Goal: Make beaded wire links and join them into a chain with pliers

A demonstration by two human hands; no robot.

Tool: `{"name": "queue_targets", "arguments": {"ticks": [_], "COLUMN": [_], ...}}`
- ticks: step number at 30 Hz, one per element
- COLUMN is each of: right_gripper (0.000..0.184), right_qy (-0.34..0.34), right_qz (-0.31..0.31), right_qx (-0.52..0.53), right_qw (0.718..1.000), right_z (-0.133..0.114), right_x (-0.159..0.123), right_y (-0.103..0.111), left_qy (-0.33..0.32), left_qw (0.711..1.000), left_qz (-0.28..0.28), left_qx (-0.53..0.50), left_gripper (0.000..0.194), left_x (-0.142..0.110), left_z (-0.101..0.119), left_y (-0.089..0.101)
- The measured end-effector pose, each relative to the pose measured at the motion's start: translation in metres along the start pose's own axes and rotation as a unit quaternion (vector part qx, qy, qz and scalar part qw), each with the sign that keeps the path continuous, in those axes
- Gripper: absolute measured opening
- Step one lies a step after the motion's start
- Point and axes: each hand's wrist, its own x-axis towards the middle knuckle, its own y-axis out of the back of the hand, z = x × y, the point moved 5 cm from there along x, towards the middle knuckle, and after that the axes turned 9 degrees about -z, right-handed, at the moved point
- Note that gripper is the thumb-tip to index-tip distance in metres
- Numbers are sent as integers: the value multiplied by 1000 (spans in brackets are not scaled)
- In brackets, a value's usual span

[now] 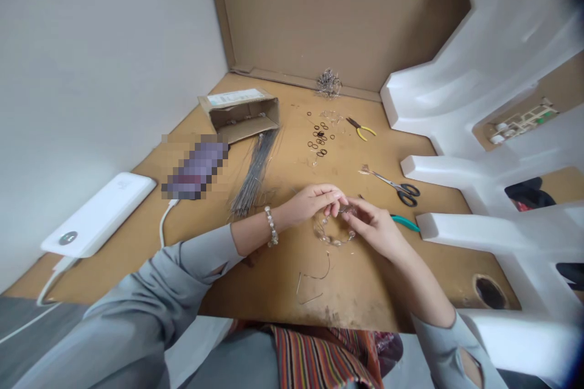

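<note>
A ring of thin wire with clear beads (pixel 336 242) hangs from my two hands just above the table. My left hand (pixel 322 200), with a beaded bracelet on its wrist, is closed in a pinch at the ring's upper side. Thumb and fingers of my right hand (pixel 376 223) grip the same ring at its upper right. The fingertips nearly meet and hide part of the wire. Beside my right hand lies a tool with a teal handle (pixel 405 222), its other end hidden. Bent wire offcuts (pixel 314 279) lie nearer to me.
Scissors (pixel 396 188) and yellow-handled pliers (pixel 362 129) lie to the right. Black rings (pixel 320 137) and a wire heap (pixel 328 82) are further back. Left are a wire bundle (pixel 255 173), an open cardboard box (pixel 249 127), a blurred-out phone (pixel 198 167) and a white power bank (pixel 100 213). White foam (pixel 460 231) borders the right.
</note>
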Motion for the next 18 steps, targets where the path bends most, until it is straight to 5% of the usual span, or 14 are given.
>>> {"name": "queue_targets", "arguments": {"ticks": [5, 11, 18], "right_gripper": [27, 21, 22], "right_qy": [-87, -129, -62], "right_qz": [45, 68, 131], "right_qx": [-50, -61, -67], "right_qw": [994, 987, 987], "right_z": [1, 2, 4], "right_x": [-18, -28, -34], "right_y": [-12, -29, -32], "left_qy": [59, 33, 33], "left_qw": [994, 972, 975], "left_qz": [53, 79, 83], "left_qx": [70, 219, 204], "left_gripper": [23, 22, 21], "left_x": [0, -8, -8], "left_z": [-2, 3, -5], "left_y": [2, -18, -27]}}
